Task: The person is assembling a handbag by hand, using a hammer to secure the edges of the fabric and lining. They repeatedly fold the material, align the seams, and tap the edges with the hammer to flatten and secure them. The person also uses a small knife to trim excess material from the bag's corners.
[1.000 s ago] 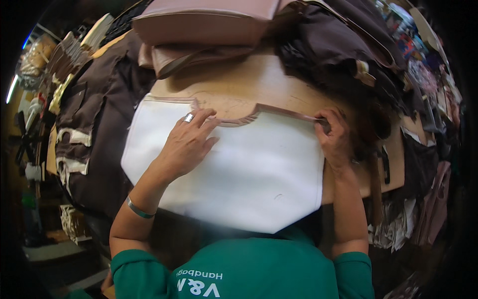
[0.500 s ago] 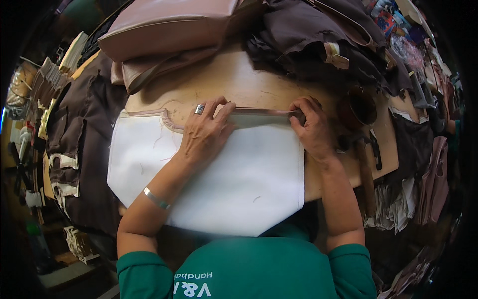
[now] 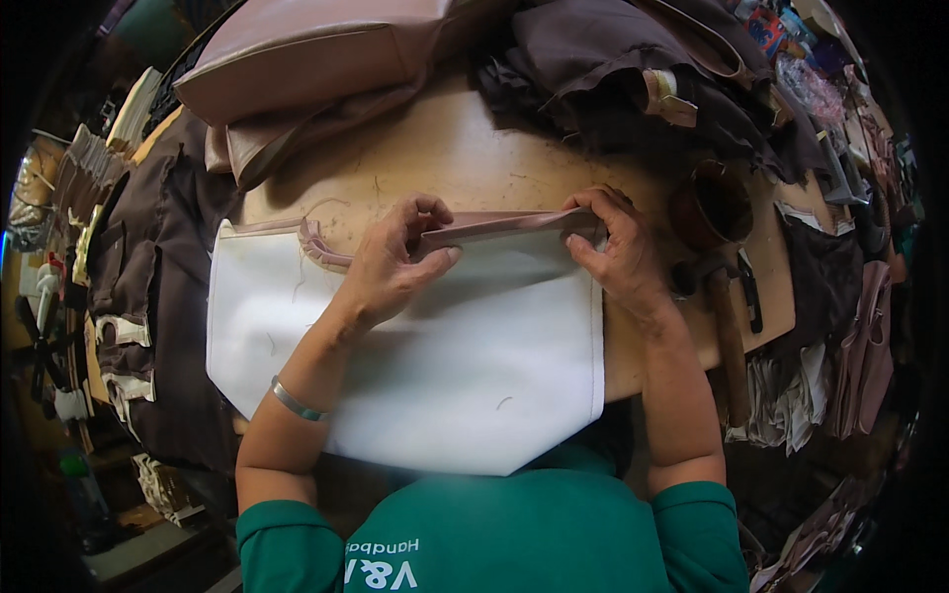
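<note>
A white bag panel point(image 3: 445, 366) with chamfered lower corners lies across the wooden board in front of me, pink binding point(image 3: 504, 222) along its notched upper edge. Near the middle of that edge, my left hand point(image 3: 400, 267) has its fingers curled around the binding, thumb toward the white face. At the upper right corner, my right hand point(image 3: 613, 242) grips the same edge, with index finger and thumb bent around it. Between the two hands the pink strip stands slightly folded up. The fingertips are partly hidden.
The board point(image 3: 474, 148) holds a pink bag point(image 3: 287, 69) at the back, dark brown fabric pieces point(image 3: 593, 59) beside it and more on the left point(image 3: 148, 267). At right are a dark round container point(image 3: 712, 208), a hammer-like tool point(image 3: 729, 356) and a black-handled tool point(image 3: 748, 296).
My left hand has shifted rightward along the edge and curled around it. The binding between the hands now stands more raised. The view has shifted, moving the surroundings left in the picture.
</note>
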`<state>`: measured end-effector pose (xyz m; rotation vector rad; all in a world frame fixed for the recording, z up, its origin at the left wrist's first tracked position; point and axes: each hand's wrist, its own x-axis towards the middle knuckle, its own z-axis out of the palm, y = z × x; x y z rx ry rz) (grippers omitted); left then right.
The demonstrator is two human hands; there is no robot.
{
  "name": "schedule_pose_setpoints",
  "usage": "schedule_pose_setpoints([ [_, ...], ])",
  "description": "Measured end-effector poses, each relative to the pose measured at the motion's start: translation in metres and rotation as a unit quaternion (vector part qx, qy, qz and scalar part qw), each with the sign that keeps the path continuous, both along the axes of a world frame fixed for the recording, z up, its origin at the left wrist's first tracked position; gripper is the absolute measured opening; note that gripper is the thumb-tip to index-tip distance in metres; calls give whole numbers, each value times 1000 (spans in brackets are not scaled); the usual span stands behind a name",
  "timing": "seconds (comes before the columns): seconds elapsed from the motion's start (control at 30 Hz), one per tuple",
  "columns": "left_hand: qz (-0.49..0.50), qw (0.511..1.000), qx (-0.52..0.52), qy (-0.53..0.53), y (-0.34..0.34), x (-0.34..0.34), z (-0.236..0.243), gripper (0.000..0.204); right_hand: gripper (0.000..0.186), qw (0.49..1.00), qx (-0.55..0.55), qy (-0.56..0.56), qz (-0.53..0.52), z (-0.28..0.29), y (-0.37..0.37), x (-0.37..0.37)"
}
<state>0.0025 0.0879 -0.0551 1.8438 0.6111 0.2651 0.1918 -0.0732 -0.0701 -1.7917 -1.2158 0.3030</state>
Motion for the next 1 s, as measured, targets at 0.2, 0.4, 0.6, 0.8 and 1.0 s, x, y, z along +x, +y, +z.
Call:
schedule_pose_setpoints([
  [0.2, -151, 960, 215, -97, -44, -10, 66, 56, 24, 997, -15, -74, 8, 0, 2, 3],
  [0.4, -175, 686, -444, -550, -159, -10, 124, 64, 22, 998, -10, -60, 0, -7, 0, 4],
  [0.6, -84, 629, -500, -589, -187, -19, 148, 82, 22, 996, 24, -91, 8, -9, 3, 6],
  [0.8, -147, 642, -482, -578, -189, -26, 137, 79, 22, 994, 8, -106, -6, -7, -1, 4],
  [1.0, -192, 643, -445, -594, -189, -22, 135, 69, 26, 990, 42, -126, -37, -18, 1, 3],
])
